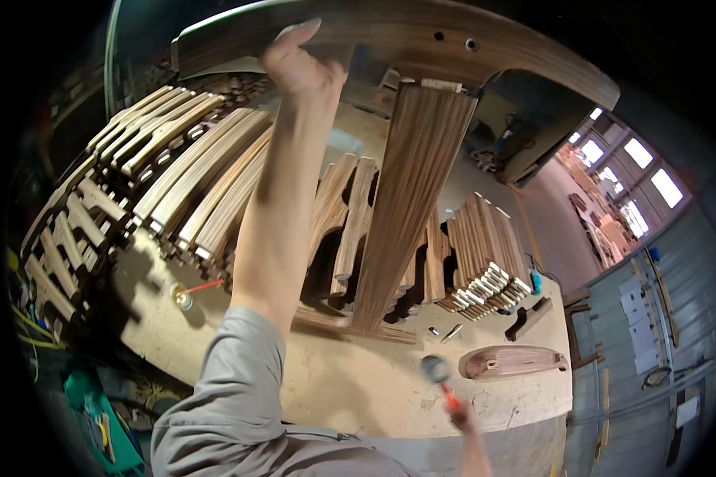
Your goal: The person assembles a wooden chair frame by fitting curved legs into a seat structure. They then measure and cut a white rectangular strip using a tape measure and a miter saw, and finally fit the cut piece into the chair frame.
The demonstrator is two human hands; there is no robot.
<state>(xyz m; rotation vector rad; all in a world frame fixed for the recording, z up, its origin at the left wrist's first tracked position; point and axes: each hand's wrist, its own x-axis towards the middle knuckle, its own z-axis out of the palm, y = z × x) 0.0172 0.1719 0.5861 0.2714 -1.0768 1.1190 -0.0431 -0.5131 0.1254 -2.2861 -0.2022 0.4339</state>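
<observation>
My left hand [298, 63] is raised high and grips the upper edge of a curved dark wooden rail [390, 36] with drilled holes. A wide striped wooden slat [410, 199] hangs from that rail down to the workbench [358, 389]. My right hand [465, 417] is low at the bench's near edge, shut on the red handle of a rubber mallet [436, 370] whose round head is lifted slightly above the benchtop.
Stacks of curved wooden chair parts [175, 167] fill the left and back of the bench; another bundle [485, 262] stands at the right. A shaped wooden piece [513, 362], small blocks and a red-handled tool [189, 292] lie on the bench. Windows [636, 171] are far right.
</observation>
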